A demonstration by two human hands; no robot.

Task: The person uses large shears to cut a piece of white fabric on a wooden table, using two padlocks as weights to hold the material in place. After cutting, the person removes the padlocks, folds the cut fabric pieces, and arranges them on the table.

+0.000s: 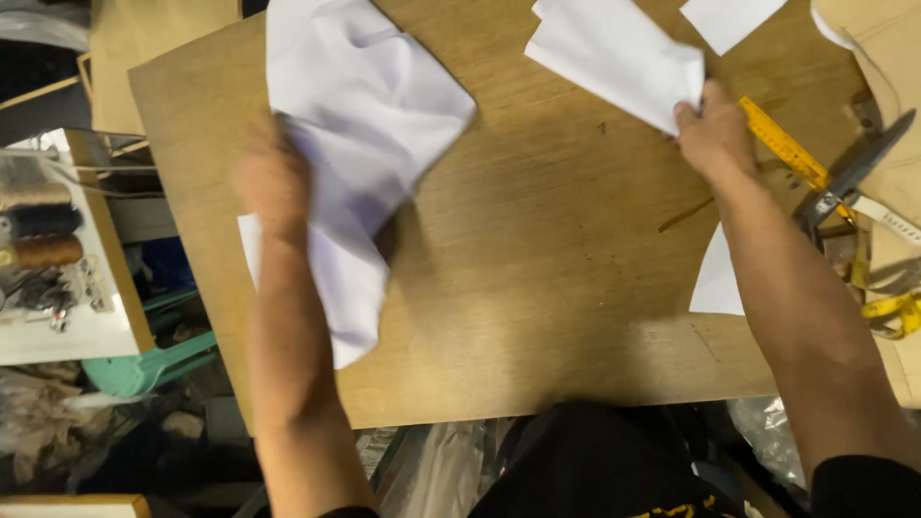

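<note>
My left hand (271, 177) grips a large crumpled piece of white fabric (360, 115) that drapes over the left part of a brown wooden board (537, 288). Its lower end hangs beside my left forearm. My right hand (712, 129) holds the corner of a smaller white fabric piece (614, 53) at the board's far right. A yellow measuring tape (785, 146) lies right beside that hand.
Large metal scissors (854, 171) lie at the right edge over tan paper patterns (887, 58). More white pieces rest at the top (729, 19) and by my right forearm (718, 278). Thread spools (38, 225) sit on a white stand at left. A teal stool (153, 360) stands below.
</note>
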